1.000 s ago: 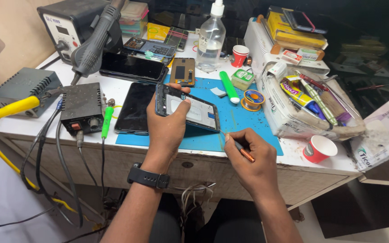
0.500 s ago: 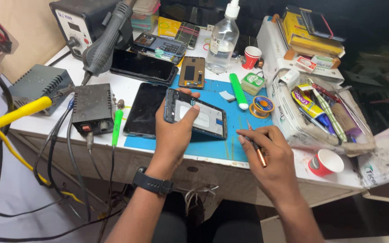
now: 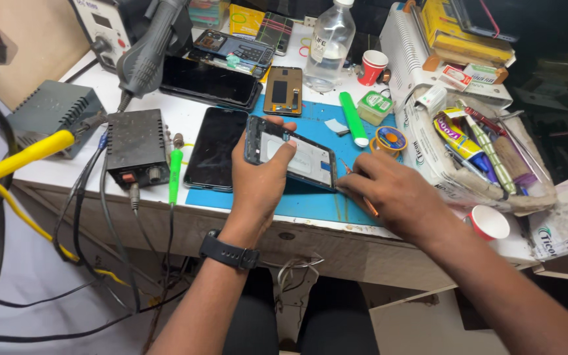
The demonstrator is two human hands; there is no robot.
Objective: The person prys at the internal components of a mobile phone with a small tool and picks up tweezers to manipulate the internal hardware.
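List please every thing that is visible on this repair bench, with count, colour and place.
opened phone frame: 1, black, on blue mat, held
blue mat: 1, bench front
dark phone: 1, black, left of frame
thin tool: 1, orange, in right hand
green pen-shaped tool: 1, beside black box
black box: 1, left
grey box: 1, far left
hot-air handle: 1, grey, rear left
plastic bottle: 1, clear, rear
paper cups: 2, red, rear and right edge
solder reel: 1, blue-yellow, on mat
left hand: grips frame, black wristband
right hand: holds tool at frame edge
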